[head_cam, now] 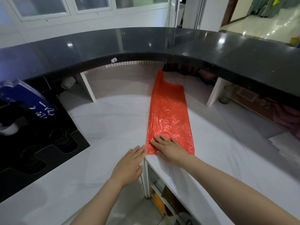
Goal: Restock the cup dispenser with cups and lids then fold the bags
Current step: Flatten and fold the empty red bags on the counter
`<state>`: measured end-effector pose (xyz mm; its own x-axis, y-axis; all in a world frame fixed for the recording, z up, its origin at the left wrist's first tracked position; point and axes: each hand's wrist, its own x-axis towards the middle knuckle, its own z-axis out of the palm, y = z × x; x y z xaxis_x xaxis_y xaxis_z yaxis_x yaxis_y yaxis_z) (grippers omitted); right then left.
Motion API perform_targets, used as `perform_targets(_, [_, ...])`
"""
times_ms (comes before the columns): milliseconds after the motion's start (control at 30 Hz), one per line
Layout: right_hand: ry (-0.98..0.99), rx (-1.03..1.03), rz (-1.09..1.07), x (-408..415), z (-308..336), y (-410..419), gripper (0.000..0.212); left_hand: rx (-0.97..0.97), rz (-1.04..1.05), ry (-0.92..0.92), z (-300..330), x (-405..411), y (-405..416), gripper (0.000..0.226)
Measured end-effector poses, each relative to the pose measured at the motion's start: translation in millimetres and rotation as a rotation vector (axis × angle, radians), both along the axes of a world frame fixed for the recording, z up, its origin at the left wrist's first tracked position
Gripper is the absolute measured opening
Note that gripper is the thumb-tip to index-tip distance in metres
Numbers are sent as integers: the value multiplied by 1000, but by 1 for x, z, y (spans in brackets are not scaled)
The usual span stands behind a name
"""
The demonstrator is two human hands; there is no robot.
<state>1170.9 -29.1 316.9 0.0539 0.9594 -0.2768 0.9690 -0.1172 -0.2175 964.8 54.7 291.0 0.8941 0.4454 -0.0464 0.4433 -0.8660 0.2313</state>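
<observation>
A red plastic bag [168, 114] lies flat and stretched out lengthwise on the white counter [105, 120], its handles pointing away under the dark raised ledge. My right hand [168, 148] presses flat on the bag's near end with straight fingers. My left hand [129, 161] lies flat on the counter just left of the bag, its fingertips at the bag's near left corner. The black cup dispenser [37, 143] with round holes sits at the left.
A dark curved ledge [146, 44] runs over the counter's back. A blue labelled thing [27, 98] sits on the dispenser at the left. White folded sheets [285, 143] lie at the right edge. A gap between the two counter sections opens below my hands.
</observation>
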Motion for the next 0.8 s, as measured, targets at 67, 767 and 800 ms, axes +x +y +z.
perform_targets(67, [15,0,-29,0,-1,3,53,-7,-3,0,1,0,0,62])
perform_targets(767, [26,59,67,-8,-8,0,55,0,-60,-13,-1,-5,2,61])
perform_targets(800, [25,63,58,-8,-8,-1,56,1,-58,-13,-1,-5,2,61])
